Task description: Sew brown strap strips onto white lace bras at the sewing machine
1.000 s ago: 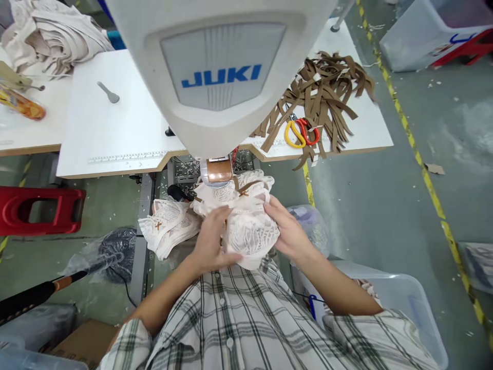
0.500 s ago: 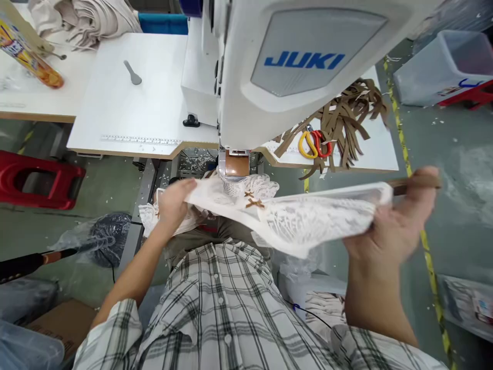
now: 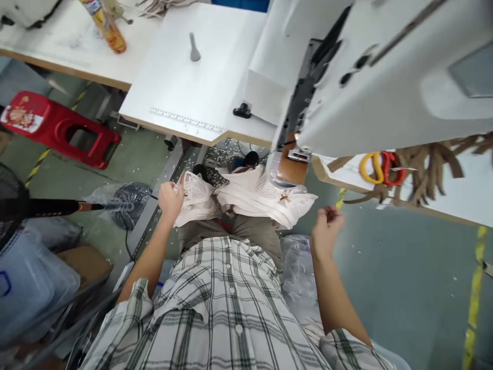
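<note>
White lace bras (image 3: pixel 250 198) lie across the lap and hang below the sewing machine's narrow arm. A small brown bow (image 3: pixel 284 197) marks the centre of one of them. At the left, my left hand (image 3: pixel 170 202) is closed at the edge of a lace cup (image 3: pixel 195 191). My right hand (image 3: pixel 326 231) is off to the right of the bras, apart from them, with thumb and fingers pinched together. Whatever is between those fingertips, if anything, is too small to make out. Brown leather-like plate (image 3: pixel 291 168) covers the machine's arm end just above the bras.
The white sewing machine (image 3: pixel 370 113) fills the upper right. Scissors (image 3: pixel 381 168) with yellow and red handles lie beside brown strips (image 3: pixel 423 169) on the right table. A grey tool (image 3: pixel 194 49) and a bottle (image 3: pixel 110 33) are on the left tables. A red stool (image 3: pixel 65 126) stands left.
The white lace bra stretched between both hands has been lowered onto the others. My right hand has let go of it and come down and inward. The view has swung left.
</note>
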`<state>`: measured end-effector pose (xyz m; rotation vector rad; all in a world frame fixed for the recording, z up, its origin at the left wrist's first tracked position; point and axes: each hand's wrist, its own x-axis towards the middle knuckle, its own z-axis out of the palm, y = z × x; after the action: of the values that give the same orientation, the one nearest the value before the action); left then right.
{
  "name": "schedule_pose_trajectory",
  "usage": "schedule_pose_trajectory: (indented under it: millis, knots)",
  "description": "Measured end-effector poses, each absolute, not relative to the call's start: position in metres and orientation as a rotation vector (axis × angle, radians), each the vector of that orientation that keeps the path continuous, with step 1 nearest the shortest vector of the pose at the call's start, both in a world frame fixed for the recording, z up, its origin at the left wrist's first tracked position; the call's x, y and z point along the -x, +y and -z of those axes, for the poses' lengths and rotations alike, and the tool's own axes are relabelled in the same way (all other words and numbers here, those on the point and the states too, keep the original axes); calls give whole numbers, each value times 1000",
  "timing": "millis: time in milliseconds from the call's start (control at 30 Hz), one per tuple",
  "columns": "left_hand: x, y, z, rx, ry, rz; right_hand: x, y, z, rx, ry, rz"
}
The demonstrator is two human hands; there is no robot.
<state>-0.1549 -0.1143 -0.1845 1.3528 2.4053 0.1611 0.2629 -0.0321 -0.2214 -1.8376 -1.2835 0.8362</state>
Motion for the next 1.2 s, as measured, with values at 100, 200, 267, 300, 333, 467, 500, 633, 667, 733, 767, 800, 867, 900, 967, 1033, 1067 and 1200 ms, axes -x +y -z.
schedule_pose_trajectory:
  millis: [100,200,267,300,333,467,500,633,667,733,767,800,867,900,967,1033,1067,1200]
  knots:
    - [197,-129,176,-1145,2496,-31,-235,-52,201,1694,-1355,-936]
    - [186,-135,165,-1129,2506,-54,-188,-57,177,1429,-1682,-1373]
    - [155,-139,150,-1200,2460,-142,-152,-53,164,1198,-1964,-1462]
    - [137,-142,140,-1249,2409,-194,-135,-50,158,1080,-2097,-1446]
    - [118,-145,130,-1311,2325,-244,-121,-48,153,960,-2213,-1452]
    - [69,-141,96,-1526,1926,-600,-107,-44,123,650,-2527,-1651]
    - [63,-134,93,-1496,1865,-773,-115,-44,112,635,-2565,-1654]
    - [28,-88,96,-1056,1291,-942,-178,-43,47,683,-2625,-1512]
    - [12,-76,98,-1005,1127,-848,-195,-42,30,707,-2594,-1541]
    - [-21,-56,99,-973,955,-763,-229,-36,1,685,-2448,-1732]
    - [-35,-48,99,-935,949,-794,-246,-31,-8,625,-2364,-1860]
    - [-47,-40,99,-879,968,-840,-262,-24,-13,572,-2302,-1967]
    - [-58,-30,98,-778,1052,-925,-292,-1,-8,690,-2288,-1960]
    - [-59,-26,97,-771,1105,-946,-305,14,-1,918,-2306,-1804]
    - [-56,-24,94,-866,1194,-926,-324,55,19,1531,-2160,-1174]
    - [-52,-29,90,-1001,1270,-885,-334,106,37,1888,-1860,-722]
    - [-51,-32,88,-1078,1288,-865,-336,132,43,1935,-1775,-648]
    - [-50,-46,83,-1341,1327,-823,-329,222,49,2027,-1566,-485]
